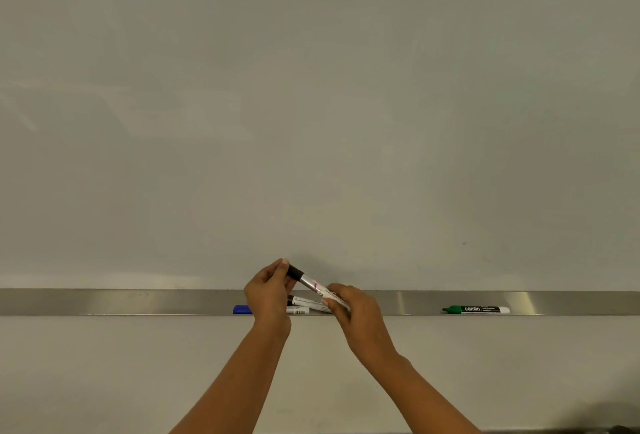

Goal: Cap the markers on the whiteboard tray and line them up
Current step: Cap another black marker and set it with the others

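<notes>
A black-capped marker (309,282) is held tilted just above the metal whiteboard tray (138,302). My left hand (268,295) pinches its black cap end at the upper left. My right hand (353,312) grips the white barrel at the lower right. Behind my hands, another white marker (304,302) with a dark end lies in the tray, and a blue-capped marker (242,309) lies along the tray's front, its barrel partly hidden by my left hand. Far to the right lies a capped green marker (476,309).
The whiteboard (311,104) fills the view above the tray. A plain wall (104,374) runs below it. A dark object (620,430) shows at the bottom right corner.
</notes>
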### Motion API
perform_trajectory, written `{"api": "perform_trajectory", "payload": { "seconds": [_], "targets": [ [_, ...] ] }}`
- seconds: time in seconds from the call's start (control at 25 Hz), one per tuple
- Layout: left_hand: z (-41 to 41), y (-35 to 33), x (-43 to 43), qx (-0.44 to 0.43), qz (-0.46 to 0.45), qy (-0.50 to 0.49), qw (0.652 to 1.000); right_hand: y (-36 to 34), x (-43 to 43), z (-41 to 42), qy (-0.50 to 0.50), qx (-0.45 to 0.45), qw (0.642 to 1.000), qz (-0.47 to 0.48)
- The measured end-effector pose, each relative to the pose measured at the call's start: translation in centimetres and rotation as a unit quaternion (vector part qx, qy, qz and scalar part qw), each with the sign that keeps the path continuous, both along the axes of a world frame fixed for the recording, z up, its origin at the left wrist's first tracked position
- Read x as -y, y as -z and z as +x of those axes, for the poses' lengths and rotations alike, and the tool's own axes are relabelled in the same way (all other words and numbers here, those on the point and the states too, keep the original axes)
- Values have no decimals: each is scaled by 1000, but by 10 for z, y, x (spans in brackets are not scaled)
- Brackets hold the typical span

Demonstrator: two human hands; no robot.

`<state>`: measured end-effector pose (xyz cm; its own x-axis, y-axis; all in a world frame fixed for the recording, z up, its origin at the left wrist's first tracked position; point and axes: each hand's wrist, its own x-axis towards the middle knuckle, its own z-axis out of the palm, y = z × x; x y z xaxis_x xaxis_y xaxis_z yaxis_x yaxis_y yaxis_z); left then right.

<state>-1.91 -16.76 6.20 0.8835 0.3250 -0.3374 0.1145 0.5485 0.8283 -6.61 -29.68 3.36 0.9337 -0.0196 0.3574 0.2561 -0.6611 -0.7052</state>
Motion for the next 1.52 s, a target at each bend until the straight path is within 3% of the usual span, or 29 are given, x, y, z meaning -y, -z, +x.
{"api": "perform_trajectory", "payload": {
  "seconds": [0.24, 1.52],
  "targets": [
    [5, -2, -12, 16, 13, -6, 1000, -4, -14, 4, 5, 46, 993, -108],
    [7, -5, -3, 22, 103, 12, 994, -1, -15, 6, 16, 23, 999, -38]
  ]
}}
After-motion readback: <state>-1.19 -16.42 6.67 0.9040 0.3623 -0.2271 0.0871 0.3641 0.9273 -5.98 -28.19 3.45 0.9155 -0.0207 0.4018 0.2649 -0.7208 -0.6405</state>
